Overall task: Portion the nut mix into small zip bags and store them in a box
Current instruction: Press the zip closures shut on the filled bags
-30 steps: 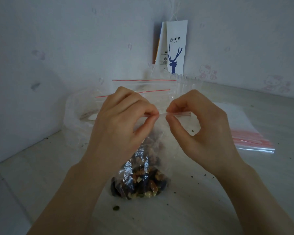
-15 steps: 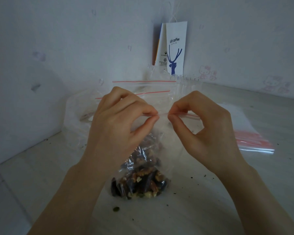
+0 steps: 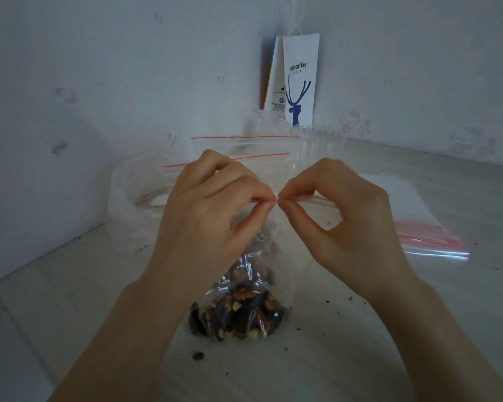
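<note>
Head view: in the middle of the frame a small zip bag (image 3: pixel 285 265) of clear, crinkled plastic stands on the pale table (image 3: pixel 404 329). Its bottom touches the tabletop and its top is lifted between both hands. The nut mix (image 3: pixel 238 314), dark brown pieces with tan walnut bits and a few green seeds, fills only the lower part, and the plastic above it is slack and creased.

The left hand (image 3: pixel 212 216) pinches the bag's top edge between thumb and forefinger. The right hand (image 3: pixel 340 224) pinches the same edge just beside it, fingertips nearly touching. The red zip strip (image 3: pixel 318 199) runs out to the right of the pinch.

A stack of empty zip bags (image 3: pixel 418 227) lies at the right. A single green seed (image 3: pixel 198 356) lies below the bag.
</note>
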